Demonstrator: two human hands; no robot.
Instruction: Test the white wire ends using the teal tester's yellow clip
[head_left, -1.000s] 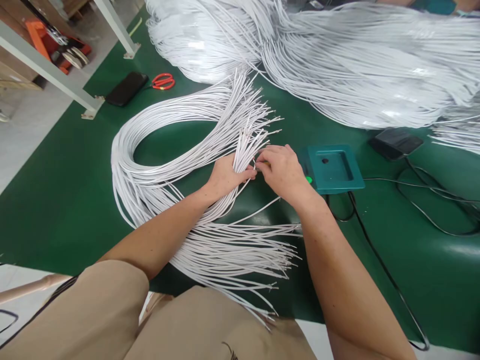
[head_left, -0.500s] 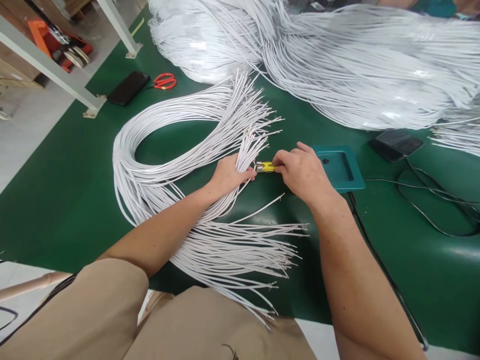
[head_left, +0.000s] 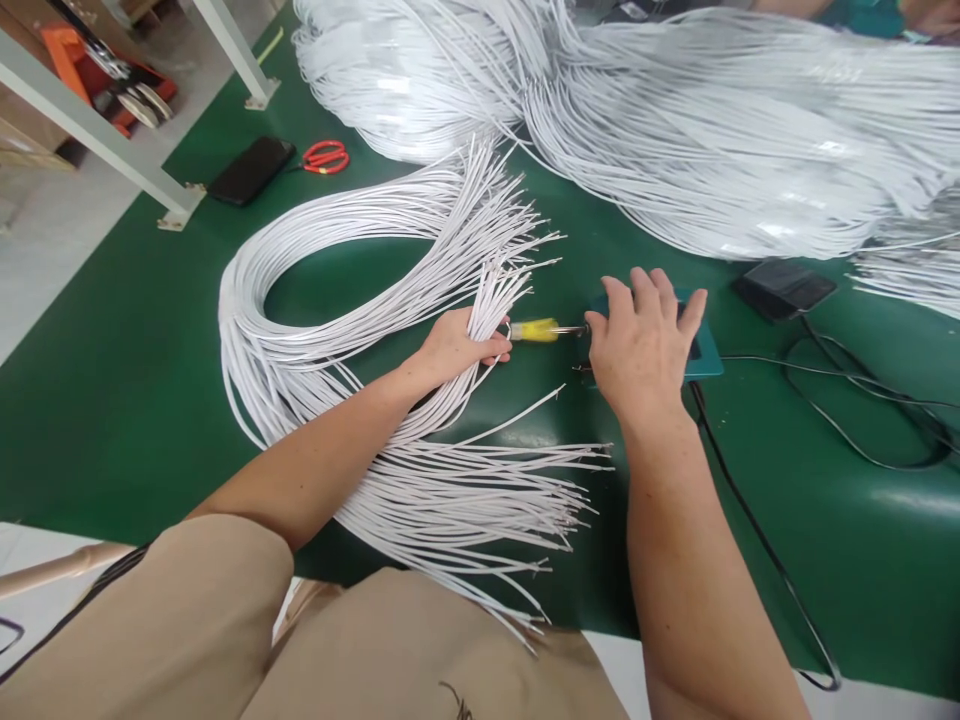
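Observation:
My left hand (head_left: 459,345) is closed around a bunch of white wires (head_left: 495,300), their ends fanned out above the thumb. Just right of its fingertips is a small yellow piece (head_left: 536,330) with a clear end toward the hand and a thin metal shaft on its other side. Spread over the teal tray (head_left: 709,350), my right hand (head_left: 643,340) has its fingers apart and hides much of the tray. Whether its palm touches anything is hidden. The bundle of white wires (head_left: 247,290) curves around at the left, with loose ends fanned out at the lower right.
Large heaps of white wires (head_left: 735,130) lie across the back of the green table (head_left: 90,430). A black phone (head_left: 252,170) and red-handled scissors (head_left: 325,157) are at the back left. A black device (head_left: 784,290) with cables sits at the right. Metal posts stand at the left.
My right hand has moved right from the yellow piece onto the teal tray, and its fingers have opened. The metal shaft now shows beside the yellow piece. My left hand keeps its hold on the wires.

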